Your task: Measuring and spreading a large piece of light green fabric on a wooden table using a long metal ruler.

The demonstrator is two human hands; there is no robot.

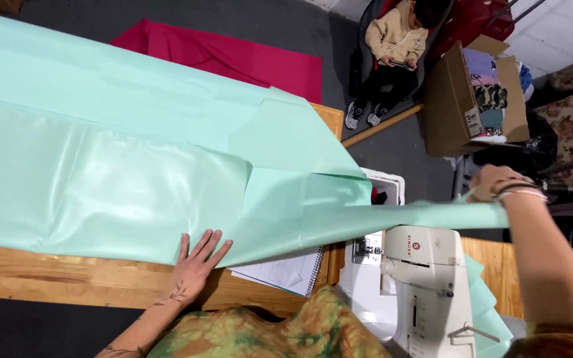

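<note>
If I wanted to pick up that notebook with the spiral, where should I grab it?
Grab the spiral notebook by its uncovered near corner, coming from the person's side. The mint green fabric covers its far part, and the left hand presses beside it.

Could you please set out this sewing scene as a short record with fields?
Left hand: left hand lies flat, fingers spread, on the near edge of the mint-green sheet of fabric.
Right hand: right hand, bracelets at the wrist, grips the fabric's far end and lifts it above the white sewing machine.
Surface: wooden table, fabric spread over most of it.
Under the fabric: spiral-bound notebook, partly covered.
Floor: red cloth; open cardboard box of clothes.
Others: a seated person, apart from the work.
</note>
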